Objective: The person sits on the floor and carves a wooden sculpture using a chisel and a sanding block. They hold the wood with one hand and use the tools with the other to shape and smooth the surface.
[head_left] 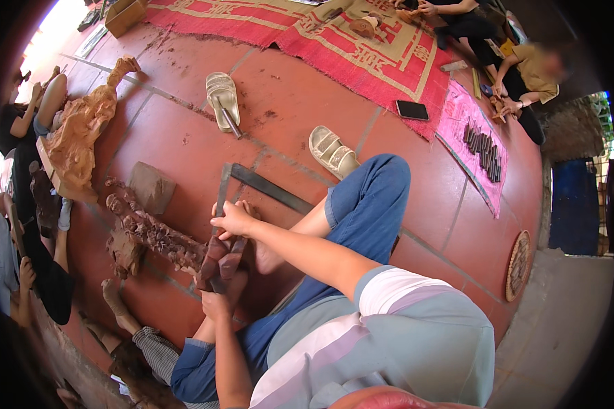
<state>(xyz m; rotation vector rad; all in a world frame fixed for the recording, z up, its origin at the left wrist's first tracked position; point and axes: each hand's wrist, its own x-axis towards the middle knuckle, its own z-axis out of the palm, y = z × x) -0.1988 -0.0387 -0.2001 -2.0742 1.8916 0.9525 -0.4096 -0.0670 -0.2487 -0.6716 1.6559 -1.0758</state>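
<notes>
An angular dark metal frame [262,187] stands in front of me, its corner pointing away and one arm running toward my right foot. The fingers of my right hand [235,219] are closed around its left bar. Closer to me, my left hand [215,306] is closed at the lower end of that bar, beside the blocky end of a reddish-brown wood carving [164,228]; exactly what it grips is partly hidden. Knobbly relief covers the carving, which stretches away to the left across the floor.
Wooden blocks [151,187] lie beside the carving. Ahead are two sandals [222,101], a metal tool [230,123] resting on one. A phone [412,110] lies on a red mat [361,75]; dark tools [483,151] lie on a pink cloth [457,112]. People work left and far right, near a large carving [82,140].
</notes>
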